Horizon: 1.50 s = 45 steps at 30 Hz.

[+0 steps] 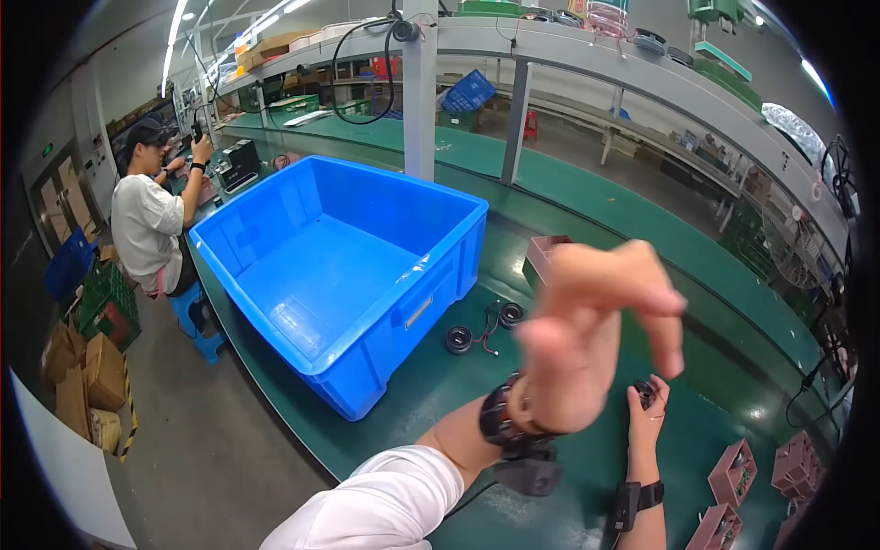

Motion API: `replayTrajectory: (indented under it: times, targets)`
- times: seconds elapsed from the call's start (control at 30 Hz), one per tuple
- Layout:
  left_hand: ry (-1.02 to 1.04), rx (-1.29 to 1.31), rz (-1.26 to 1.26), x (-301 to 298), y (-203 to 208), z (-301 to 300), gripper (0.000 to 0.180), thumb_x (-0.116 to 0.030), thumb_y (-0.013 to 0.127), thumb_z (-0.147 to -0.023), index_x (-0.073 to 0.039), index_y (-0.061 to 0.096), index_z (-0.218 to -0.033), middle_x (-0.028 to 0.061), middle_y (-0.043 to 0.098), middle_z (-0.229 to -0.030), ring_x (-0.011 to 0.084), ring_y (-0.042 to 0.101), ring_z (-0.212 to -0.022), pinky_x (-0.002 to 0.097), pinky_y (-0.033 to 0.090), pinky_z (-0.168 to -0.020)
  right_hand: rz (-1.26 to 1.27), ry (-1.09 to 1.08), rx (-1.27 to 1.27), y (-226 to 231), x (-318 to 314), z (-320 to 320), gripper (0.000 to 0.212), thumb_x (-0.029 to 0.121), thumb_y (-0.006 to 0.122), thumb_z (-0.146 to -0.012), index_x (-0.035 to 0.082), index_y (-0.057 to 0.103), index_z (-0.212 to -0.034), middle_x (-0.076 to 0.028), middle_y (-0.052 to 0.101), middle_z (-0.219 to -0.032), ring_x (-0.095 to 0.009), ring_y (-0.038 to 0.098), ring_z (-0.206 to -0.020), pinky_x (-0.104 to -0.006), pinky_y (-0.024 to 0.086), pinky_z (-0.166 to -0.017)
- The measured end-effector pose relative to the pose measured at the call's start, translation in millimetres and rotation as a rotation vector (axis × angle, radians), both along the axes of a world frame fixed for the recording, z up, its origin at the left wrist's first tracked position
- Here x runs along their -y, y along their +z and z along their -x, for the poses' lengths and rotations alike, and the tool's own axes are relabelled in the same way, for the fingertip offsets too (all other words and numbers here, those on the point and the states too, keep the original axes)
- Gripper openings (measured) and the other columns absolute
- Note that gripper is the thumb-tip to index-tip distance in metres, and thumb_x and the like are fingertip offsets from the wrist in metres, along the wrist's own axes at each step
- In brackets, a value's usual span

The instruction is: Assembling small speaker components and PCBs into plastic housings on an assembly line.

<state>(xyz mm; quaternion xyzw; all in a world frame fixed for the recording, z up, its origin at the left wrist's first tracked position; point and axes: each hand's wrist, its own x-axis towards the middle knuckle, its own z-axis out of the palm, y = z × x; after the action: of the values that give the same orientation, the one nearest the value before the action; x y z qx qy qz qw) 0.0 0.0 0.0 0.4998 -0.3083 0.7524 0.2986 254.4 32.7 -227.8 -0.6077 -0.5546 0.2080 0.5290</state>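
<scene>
Left hand half-curled, disc in right hand

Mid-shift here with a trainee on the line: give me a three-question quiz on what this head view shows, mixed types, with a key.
1. Which hand holds a small round black part?
2. True or false: the wired round parts lie on the green table beside the blue bin.
3. What colour are the small open boxes at the lower right?
a) blue
b) pinkish brown
c) white

Key:
1. The right hand; the left hand is raised and blurred in front of the camera.
2. True.
3. b
</scene>
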Motion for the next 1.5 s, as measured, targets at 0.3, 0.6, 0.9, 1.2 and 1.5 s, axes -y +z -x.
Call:
replayTrajectory:
  times: [0.3, 0.6, 0.9, 1.2, 1.5]
  targets:
    - [1.199, -0.728, 0.213, -104, -66, -81, 0.022, -0.024, 0.074, -0.073, -0.011, 0.067, -0.09, 0.0089, 0.066, -0.098, 0.0296, 0.06, -0.095, 0.0439, 0.046, -0.081, -0.131, -0.153, -0.121, -15, -2, 7, 0.041, 0.018, 0.068, -0.09, 0.001, 0.048, -0.122, -0.007, 0.055, -0.103, -0.014, 0.053, -0.093, -0.0288, 0.045, -0.084]
    - [1.654, -1.515, 0.513, -197, -163, -67, 0.058, -0.036, 0.071, -0.078, -0.017, 0.05, -0.13, 0.0102, 0.051, -0.136, 0.0311, 0.05, -0.124, 0.0464, 0.047, -0.095, -0.184, -0.295, -0.251, -14, -12, 5, 0.042, 0.025, 0.068, -0.09, 0.001, 0.047, -0.118, -0.006, 0.053, -0.099, -0.013, 0.051, -0.087, -0.029, 0.045, -0.076]
    - [1.807, -1.582, 0.342, -239, -185, -104, 0.051, -0.018, 0.066, -0.08, -0.008, 0.048, -0.127, 0.0141, 0.055, -0.119, 0.032, 0.063, -0.104, 0.0437, 0.056, -0.079, -0.32, -0.433, -0.186, -2, -17, 11, 0.042, 0.028, 0.07, -0.086, -0.002, 0.049, -0.108, -0.014, 0.055, -0.099, -0.022, 0.056, -0.089, -0.0355, 0.047, -0.08]
    - [1.94, -1.814, 0.118, -262, -169, -128, 0.053, -0.024, 0.073, -0.078, -0.011, 0.051, -0.125, 0.011, 0.063, -0.11, 0.0289, 0.069, -0.09, 0.0412, 0.057, -0.073, -0.334, -0.448, -0.336, 5, -24, 15, 0.042, 0.03, 0.068, -0.088, -0.003, 0.049, -0.106, -0.019, 0.056, -0.102, -0.027, 0.057, -0.091, -0.037, 0.047, -0.08]
    - [1.488, -1.519, -0.1, -99, -125, -107, 0.033, -0.023, 0.076, -0.073, -0.009, 0.054, -0.092, 0.0138, 0.062, -0.091, 0.038, 0.064, -0.073, 0.0476, 0.05, -0.061, -0.38, -0.625, -0.446, 1, -27, -37, 0.038, 0.031, 0.065, -0.091, -0.002, 0.049, -0.102, -0.012, 0.058, -0.089, -0.02, 0.057, -0.077, -0.0342, 0.048, -0.069]
